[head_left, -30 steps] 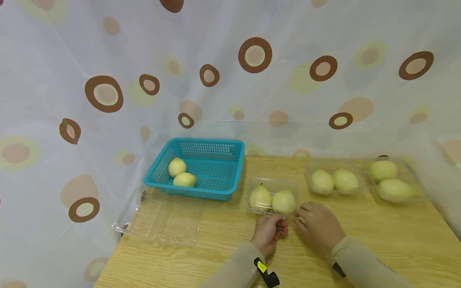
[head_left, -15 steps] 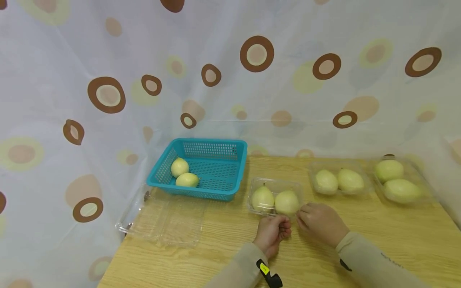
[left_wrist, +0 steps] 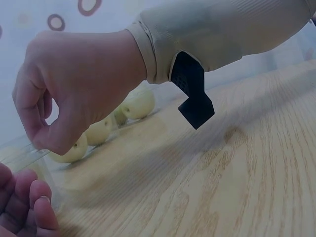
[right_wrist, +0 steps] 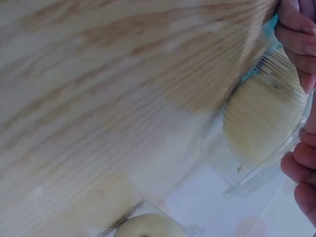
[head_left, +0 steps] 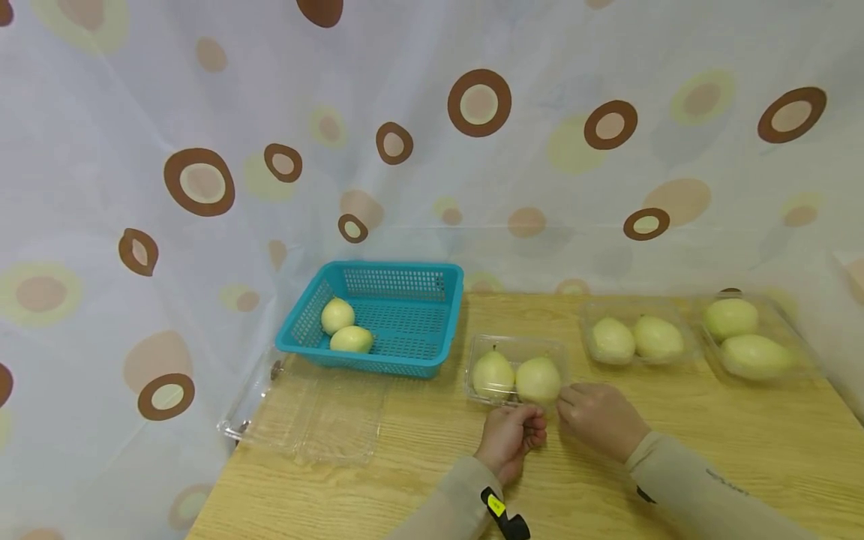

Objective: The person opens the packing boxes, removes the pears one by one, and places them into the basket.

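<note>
In the head view a clear plastic clamshell box [head_left: 516,349] holds two pale yellow-green pears [head_left: 493,375], lying side by side. At its front rim is my left hand [head_left: 508,439], fingers curled and thumb and forefinger pinching the edge. My right hand [head_left: 601,420] pinches the rim at the front right corner. The left wrist view shows the right thumb and forefinger meeting at the rim, beside the curled fingers [left_wrist: 29,202] of my left hand. In the right wrist view one pear [right_wrist: 261,118] shows through the ridged clear plastic.
A blue basket [head_left: 378,364] with two pears stands at the back left. Before it lies an open clear box [head_left: 337,420]. Two more clear boxes, each with two pears, stand at the right: one nearer [head_left: 641,307], one at the table's edge [head_left: 776,315]. A patterned curtain hangs behind.
My right fingers have drawn in slightly at the box's front right corner. The left hand keeps its place, and the head view has shifted a little.
</note>
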`<state>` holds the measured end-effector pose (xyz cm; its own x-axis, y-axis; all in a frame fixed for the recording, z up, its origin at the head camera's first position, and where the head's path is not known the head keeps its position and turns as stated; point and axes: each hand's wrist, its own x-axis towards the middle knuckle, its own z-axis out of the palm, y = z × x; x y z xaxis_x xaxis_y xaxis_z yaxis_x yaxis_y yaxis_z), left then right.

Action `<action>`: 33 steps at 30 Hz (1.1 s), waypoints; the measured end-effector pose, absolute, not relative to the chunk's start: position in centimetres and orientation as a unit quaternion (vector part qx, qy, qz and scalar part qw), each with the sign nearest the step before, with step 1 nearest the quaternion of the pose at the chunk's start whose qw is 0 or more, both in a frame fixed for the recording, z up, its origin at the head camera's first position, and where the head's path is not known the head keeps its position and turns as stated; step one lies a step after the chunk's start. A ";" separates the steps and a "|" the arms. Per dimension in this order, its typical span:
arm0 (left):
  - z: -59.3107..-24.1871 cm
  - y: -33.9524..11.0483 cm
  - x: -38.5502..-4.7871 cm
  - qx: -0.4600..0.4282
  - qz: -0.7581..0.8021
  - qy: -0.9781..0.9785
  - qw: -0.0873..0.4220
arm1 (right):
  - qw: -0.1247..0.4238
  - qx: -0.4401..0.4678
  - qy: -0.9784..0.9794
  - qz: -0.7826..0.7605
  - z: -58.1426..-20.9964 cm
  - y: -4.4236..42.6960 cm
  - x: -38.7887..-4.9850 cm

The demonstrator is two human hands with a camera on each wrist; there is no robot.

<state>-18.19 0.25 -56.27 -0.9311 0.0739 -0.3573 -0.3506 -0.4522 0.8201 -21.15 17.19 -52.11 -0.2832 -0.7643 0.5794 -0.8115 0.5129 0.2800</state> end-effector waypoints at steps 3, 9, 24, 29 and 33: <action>-56.3 0.2 -18.2 -0.141 0.840 0.508 0.127 | 0.355 0.501 -0.789 0.032 -52.2 17.2 -21.2; -56.2 0.3 -18.2 -0.144 0.838 0.512 0.123 | 0.373 0.500 -0.781 0.021 -52.3 17.1 -21.2; -55.8 0.6 -18.1 -0.163 0.827 0.526 0.114 | 0.394 0.499 -0.772 0.021 -53.0 17.5 -21.3; -55.9 0.7 -18.2 -0.162 0.830 0.522 0.109 | 0.401 0.499 -0.768 0.018 -53.0 17.5 -21.2; -56.0 0.6 -18.2 -0.158 0.830 0.523 0.110 | 0.404 0.499 -0.766 0.016 -53.1 17.5 -21.3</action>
